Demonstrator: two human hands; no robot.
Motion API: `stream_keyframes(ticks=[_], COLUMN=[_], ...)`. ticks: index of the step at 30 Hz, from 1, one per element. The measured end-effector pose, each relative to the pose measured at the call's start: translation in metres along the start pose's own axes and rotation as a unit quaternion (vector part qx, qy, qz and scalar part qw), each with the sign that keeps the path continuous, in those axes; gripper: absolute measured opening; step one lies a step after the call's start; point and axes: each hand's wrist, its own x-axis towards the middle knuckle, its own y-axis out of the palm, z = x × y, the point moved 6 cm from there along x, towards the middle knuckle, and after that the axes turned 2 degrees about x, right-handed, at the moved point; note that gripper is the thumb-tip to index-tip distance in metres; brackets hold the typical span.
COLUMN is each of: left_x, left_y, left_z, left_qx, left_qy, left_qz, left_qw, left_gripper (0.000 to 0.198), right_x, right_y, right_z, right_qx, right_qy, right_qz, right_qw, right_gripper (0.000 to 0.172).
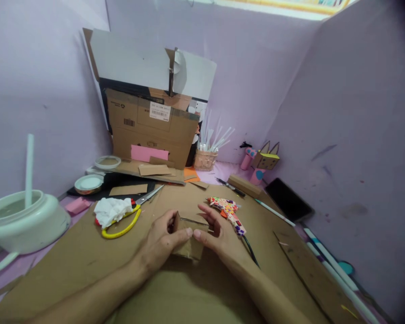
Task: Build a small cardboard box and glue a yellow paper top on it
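Head view: my left grip (161,236) and right grip (224,236) are both clamped on the small cardboard box (189,250), over the cardboard sheet (182,195), beside the glue gun (227,208); too much thumb pressure could buckle its front wall!

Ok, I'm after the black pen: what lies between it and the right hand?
In the head view, a patterned glue gun lies between the right hand and the black pen.
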Motion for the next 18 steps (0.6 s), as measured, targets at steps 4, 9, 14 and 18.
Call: stream_keyframes(ticks=[4,9,14,18], left_x=[0.001,0.003,0.006,0.008], left_y=[-0.005,-0.011,-0.016,-0.018], left_z=[0.005,0.007,0.009,0.013], left_qx=[-0.018,-0.066,-0.107,-0.112], left_qy=[-0.023,-0.025,-0.03,-0.031], left_qz=[-0.03,-0.057,-0.075,-0.085], left_qw=[0.999,0.996,0.991,0.99], left_gripper=[0.028,0.023,0.021,0.02], right_x=[0.004,0.007,0.009,0.009], right_y=[-0.021,-0.083,-0.106,-0.106], right_z=[0.011,0.028,0.016,0.009], right_qx=[-0.057,-0.321,-0.546,-0.565], right_qy=[-0.063,-0.016,0.163,0.169], right_qz=[-0.048,-0.234,-0.161,-0.163], right_qw=[0.995,0.917,0.805,0.791], right_gripper=[0.068,0.041,0.042,0.039])
